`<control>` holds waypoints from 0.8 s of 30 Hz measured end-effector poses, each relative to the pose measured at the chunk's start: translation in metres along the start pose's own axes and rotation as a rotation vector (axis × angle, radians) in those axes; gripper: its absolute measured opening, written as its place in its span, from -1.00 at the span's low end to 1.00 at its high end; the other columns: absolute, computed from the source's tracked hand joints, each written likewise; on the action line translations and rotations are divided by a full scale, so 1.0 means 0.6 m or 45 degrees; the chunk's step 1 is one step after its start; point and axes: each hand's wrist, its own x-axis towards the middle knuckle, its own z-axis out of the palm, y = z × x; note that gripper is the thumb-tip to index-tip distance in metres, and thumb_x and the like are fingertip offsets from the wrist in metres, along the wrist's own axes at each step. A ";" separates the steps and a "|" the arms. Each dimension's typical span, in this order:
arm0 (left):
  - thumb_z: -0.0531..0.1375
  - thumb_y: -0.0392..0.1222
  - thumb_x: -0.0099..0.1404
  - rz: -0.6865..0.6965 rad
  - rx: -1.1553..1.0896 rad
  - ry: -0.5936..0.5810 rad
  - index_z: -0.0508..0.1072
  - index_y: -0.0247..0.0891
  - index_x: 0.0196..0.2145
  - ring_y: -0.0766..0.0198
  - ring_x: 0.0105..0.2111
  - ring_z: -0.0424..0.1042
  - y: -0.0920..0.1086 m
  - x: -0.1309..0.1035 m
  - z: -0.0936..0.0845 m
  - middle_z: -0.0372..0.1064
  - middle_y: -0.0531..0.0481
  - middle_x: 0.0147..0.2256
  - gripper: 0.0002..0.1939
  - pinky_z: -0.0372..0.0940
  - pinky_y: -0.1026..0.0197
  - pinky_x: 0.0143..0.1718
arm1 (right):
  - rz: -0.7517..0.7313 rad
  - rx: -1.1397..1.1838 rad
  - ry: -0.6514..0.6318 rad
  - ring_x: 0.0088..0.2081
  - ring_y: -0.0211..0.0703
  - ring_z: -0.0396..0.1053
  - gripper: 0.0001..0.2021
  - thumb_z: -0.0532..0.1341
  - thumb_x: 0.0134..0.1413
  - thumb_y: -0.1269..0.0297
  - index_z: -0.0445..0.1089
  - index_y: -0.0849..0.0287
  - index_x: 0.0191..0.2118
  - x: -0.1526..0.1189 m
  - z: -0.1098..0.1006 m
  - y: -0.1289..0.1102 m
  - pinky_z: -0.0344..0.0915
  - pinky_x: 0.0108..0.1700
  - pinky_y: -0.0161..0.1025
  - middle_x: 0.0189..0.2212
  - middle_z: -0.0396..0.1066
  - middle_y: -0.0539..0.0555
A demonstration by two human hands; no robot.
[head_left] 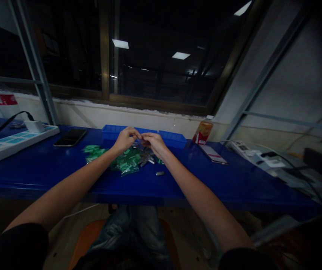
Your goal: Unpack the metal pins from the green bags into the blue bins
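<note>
1. Left hand [127, 138]: above the rear of the pile, fingers bent toward the right, tips drawn close to the right hand's. Whether they pinch anything cannot be told; the view is dim.
2. Right hand [153, 142]: opposite the left, fingers close together and bent leftward, tips at or almost at the left's. Grip likewise cannot be told.
3. Loose metal piece, small, oblong [160, 173]: on the blue table [206, 180], apart from the pile; lies from the fingertips toward the person and somewhat right. Right hand nearer. Long axis runs left to right, roughly along the table's front edge; too small to tell one end from the other.
4. Metal pieces, heaped [149, 159]: below the right hand, on the pile's right side; axes mixed.
5. Green packets, clear-wrapped [125, 165]: below and left of the fingertips, nearer the left hand; no common direction.
6. Blue bins, in a row [175, 141]: behind the hands, long axis along the wall.
</note>
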 end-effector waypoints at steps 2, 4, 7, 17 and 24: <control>0.04 -0.34 0.03 -0.035 0.041 0.029 0.49 -0.26 -0.51 0.23 -0.20 0.31 -0.004 0.001 -0.001 0.40 -0.02 -0.39 -0.78 0.17 0.20 -0.06 | -0.078 0.019 0.035 -0.52 -0.32 0.32 -0.82 0.26 -0.27 0.34 0.41 0.21 -0.40 0.003 0.002 0.001 0.22 -0.43 -0.36 -0.56 0.40 -0.04; 0.04 -0.32 0.03 -0.078 0.058 0.037 0.51 -0.27 -0.48 0.22 -0.21 0.32 -0.010 0.003 0.000 0.40 -0.02 -0.38 -0.77 0.18 0.18 -0.06 | -0.165 -0.027 0.081 -0.49 -0.31 0.32 -0.80 0.27 -0.29 0.32 0.42 0.22 -0.39 0.007 0.004 0.002 0.23 -0.40 -0.34 -0.52 0.42 -0.02; 0.05 -0.29 -0.01 -0.149 0.010 0.044 0.52 -0.28 -0.44 0.20 -0.23 0.33 -0.012 0.005 0.001 0.41 -0.02 -0.35 -0.75 0.18 0.17 -0.08 | -0.330 -0.212 0.141 -0.43 -0.25 0.34 -0.81 0.26 -0.27 0.29 0.43 0.24 -0.41 0.010 0.005 0.001 0.25 -0.33 -0.30 -0.48 0.44 0.03; 0.13 -0.04 0.03 -0.467 -0.509 0.035 0.45 -0.32 -0.37 0.25 -0.37 0.33 0.021 0.001 -0.002 0.40 0.00 -0.40 -0.70 0.19 0.27 -0.40 | -1.016 -1.128 0.230 -0.23 -0.12 0.25 -0.89 0.18 -0.11 0.42 0.43 0.15 -0.40 -0.017 0.002 -0.019 0.18 -0.13 -0.18 -0.41 0.33 0.05; 0.14 -0.19 0.04 -0.212 -0.430 0.148 0.39 -0.34 -0.38 0.35 -0.46 0.30 -0.001 0.005 0.001 0.35 0.01 -0.43 -0.81 0.22 0.29 -0.39 | -0.447 -0.797 0.064 -0.46 -0.23 0.25 -0.57 0.04 0.03 -0.05 0.38 0.21 -0.55 -0.003 0.004 -0.008 0.15 -0.31 -0.27 -0.60 0.28 0.01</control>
